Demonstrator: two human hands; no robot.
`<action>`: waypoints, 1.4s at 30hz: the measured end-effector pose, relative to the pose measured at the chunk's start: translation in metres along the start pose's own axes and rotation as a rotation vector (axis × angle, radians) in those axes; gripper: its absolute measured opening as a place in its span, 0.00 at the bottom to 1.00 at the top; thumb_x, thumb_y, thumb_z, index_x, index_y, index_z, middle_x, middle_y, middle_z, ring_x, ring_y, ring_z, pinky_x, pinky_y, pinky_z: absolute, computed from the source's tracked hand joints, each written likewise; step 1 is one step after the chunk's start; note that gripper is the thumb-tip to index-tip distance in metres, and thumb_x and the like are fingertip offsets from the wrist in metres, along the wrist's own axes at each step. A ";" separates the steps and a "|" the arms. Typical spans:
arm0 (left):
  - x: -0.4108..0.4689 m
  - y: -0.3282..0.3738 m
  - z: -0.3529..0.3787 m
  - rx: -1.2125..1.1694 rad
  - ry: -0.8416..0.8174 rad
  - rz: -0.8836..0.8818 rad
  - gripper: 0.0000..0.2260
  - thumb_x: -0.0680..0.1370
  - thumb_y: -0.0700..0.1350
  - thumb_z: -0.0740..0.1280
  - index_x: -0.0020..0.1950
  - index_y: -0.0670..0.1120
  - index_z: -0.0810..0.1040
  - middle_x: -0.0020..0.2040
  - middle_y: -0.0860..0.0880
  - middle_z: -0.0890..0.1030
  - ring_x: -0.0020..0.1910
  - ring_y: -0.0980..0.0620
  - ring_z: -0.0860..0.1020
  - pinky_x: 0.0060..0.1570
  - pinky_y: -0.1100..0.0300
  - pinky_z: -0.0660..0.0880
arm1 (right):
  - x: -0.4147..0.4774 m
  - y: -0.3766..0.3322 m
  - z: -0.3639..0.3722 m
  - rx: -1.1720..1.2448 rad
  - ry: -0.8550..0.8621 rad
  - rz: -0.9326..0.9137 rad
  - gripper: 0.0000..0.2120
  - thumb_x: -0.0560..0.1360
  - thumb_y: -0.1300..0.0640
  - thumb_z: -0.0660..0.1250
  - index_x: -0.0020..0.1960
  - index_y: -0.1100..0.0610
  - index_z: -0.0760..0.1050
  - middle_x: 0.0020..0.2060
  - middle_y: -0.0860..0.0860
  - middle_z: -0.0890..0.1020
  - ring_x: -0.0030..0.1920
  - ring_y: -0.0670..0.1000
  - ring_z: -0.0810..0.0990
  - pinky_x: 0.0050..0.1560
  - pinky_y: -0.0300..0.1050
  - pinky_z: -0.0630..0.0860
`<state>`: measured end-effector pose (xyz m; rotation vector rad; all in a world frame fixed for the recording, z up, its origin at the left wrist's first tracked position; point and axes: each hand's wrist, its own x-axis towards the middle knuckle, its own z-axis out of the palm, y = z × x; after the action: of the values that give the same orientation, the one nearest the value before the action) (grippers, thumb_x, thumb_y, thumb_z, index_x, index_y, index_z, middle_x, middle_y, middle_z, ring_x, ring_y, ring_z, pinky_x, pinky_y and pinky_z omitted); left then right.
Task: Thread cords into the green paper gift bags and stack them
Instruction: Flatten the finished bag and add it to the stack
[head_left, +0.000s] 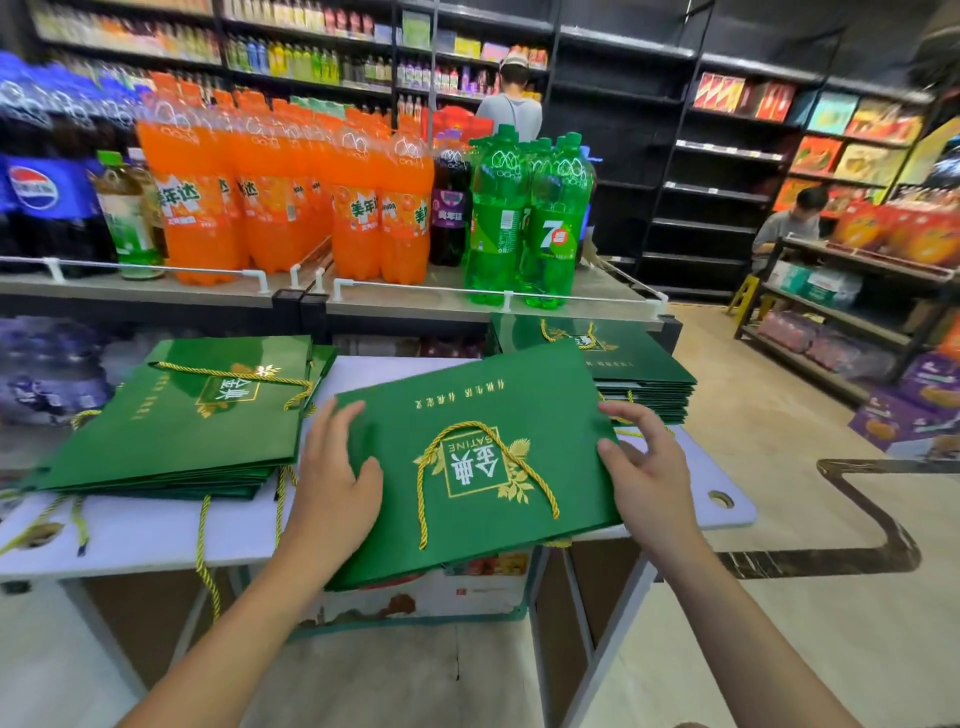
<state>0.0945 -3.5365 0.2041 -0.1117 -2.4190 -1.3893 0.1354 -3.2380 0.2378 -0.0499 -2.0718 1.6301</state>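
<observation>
A flat green paper gift bag (467, 415) with a gold cord handle (431, 462) lies tilted in the middle of the white table (156, 535). My left hand (337, 467) holds its left edge with the thumb on top. My right hand (644, 467) grips its right edge. A stack of green bags with cords (182, 415) lies to the left. A second stack of green bags (623, 358) sits at the back right.
Loose gold cords (205, 556) hang over the table's front edge. A shelf of large soda bottles (363, 208) stands right behind the table. A printed box (441, 592) sits under the table. One person (511, 98) stands at the far shelves; another person (789, 218) sits at right.
</observation>
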 end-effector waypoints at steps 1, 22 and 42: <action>0.003 0.006 -0.002 -0.076 0.027 -0.054 0.28 0.82 0.39 0.63 0.79 0.54 0.61 0.81 0.56 0.57 0.79 0.53 0.58 0.77 0.48 0.59 | 0.005 -0.005 -0.003 -0.014 0.016 -0.060 0.20 0.82 0.68 0.63 0.59 0.43 0.78 0.61 0.53 0.83 0.53 0.58 0.86 0.53 0.63 0.83; 0.208 0.125 0.119 -0.233 -0.120 -0.061 0.22 0.80 0.55 0.67 0.72 0.47 0.75 0.62 0.51 0.83 0.57 0.50 0.82 0.59 0.47 0.81 | 0.255 -0.017 -0.093 -0.086 0.170 0.092 0.22 0.79 0.62 0.71 0.73 0.57 0.74 0.62 0.51 0.80 0.57 0.51 0.80 0.54 0.43 0.77; 0.205 0.072 0.187 0.143 -0.179 -0.141 0.16 0.69 0.62 0.59 0.46 0.55 0.80 0.54 0.47 0.82 0.50 0.44 0.80 0.52 0.45 0.80 | 0.248 0.079 -0.099 -0.588 0.057 0.132 0.20 0.81 0.51 0.68 0.70 0.56 0.78 0.67 0.54 0.80 0.66 0.57 0.77 0.65 0.51 0.73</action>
<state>-0.1283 -3.3619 0.2459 -0.0313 -2.7130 -1.3086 -0.0631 -3.0455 0.2694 -0.4333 -2.4713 1.0166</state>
